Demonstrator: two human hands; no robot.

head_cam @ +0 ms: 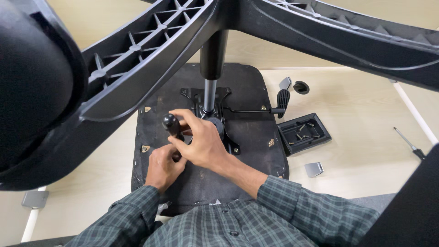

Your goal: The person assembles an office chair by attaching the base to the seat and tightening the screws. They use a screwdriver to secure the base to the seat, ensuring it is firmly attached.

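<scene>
Pale wood-grain tabletop (pixel 366 151) fills the view beneath me, smooth and matte, with a white rail (pixel 414 110) running along its right side. On it lies an upturned office chair seat (pixel 249 151), its underside covered in dull black fabric stapled at the edges. A black metal mechanism plate (pixel 228 137) is bolted to the middle, and a gas lift column (pixel 211 68) rises from it, glossy black sleeve above, bright steel piston below, into a ribbed black plastic star base (pixel 151 50) that spreads overhead. A rounded black caster (pixel 32 87) looms at the left.

My left hand (pixel 162 167) is clenched around the lower stem of a black lever with a smooth bulbous knob (pixel 170 122), just left of the plate. My right hand (pixel 201 144) rests over the mechanism, fingers curled loosely against the same lever and touching the plate; I cannot tell whether they truly grip.

A second thin metal lever with a ribbed paddle handle (pixel 283 101) sticks out to the right. Beside the seat sits a shallow black plastic tray (pixel 315 139) of small dark screws, a grey angular clip (pixel 313 169) near it, and a slim screwdriver (pixel 409 144) well apart at the right.
</scene>
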